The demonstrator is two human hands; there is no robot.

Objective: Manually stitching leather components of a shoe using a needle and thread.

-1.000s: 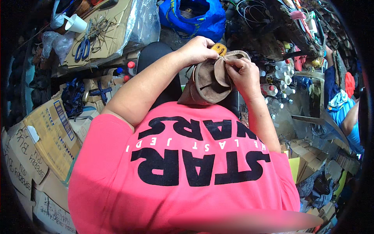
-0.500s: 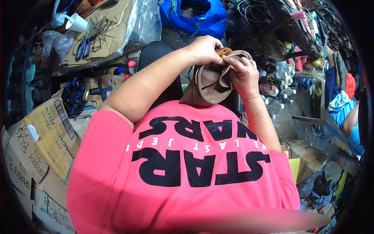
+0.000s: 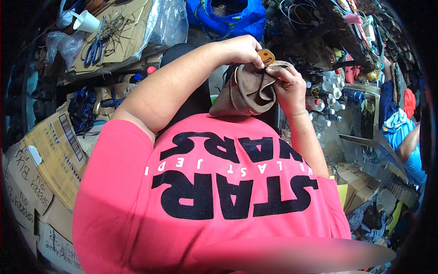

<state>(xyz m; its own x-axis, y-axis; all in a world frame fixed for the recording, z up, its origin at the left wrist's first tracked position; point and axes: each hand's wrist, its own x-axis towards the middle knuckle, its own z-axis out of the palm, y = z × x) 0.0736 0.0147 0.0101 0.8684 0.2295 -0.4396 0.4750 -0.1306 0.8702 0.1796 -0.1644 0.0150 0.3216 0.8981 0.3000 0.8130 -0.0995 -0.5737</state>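
Observation:
A brown suede-like shoe upper (image 3: 244, 93), with a stitched edge and a folded, hollow inside, hangs between my two hands over my lap. My left hand (image 3: 246, 49) is closed, thumb and fingers pinching at its far edge. A small rounded tan piece (image 3: 266, 57) with a dark curved mark sticks up beside the left fingertips; whether it is fixed to the upper I cannot tell. My right hand (image 3: 290, 86) pinches the upper's right edge, its fingertips close to the left thumb. Anything small between the fingertips is hidden.
Blue-handled scissors (image 3: 94, 51) and a white cup (image 3: 86, 21) lie on cardboard sheets at far left. A blue bag (image 3: 228, 20) stands ahead. Several plastic bottles (image 3: 326, 98) are on the right, cardboard boxes (image 3: 54, 155) on the left. Another person's blue sleeve (image 3: 413, 157) shows at far right.
The shoe upper has tilted and its opening has folded narrower. The left hand has shifted slightly up and the tan piece shows more fully. Both hands keep their pinch.

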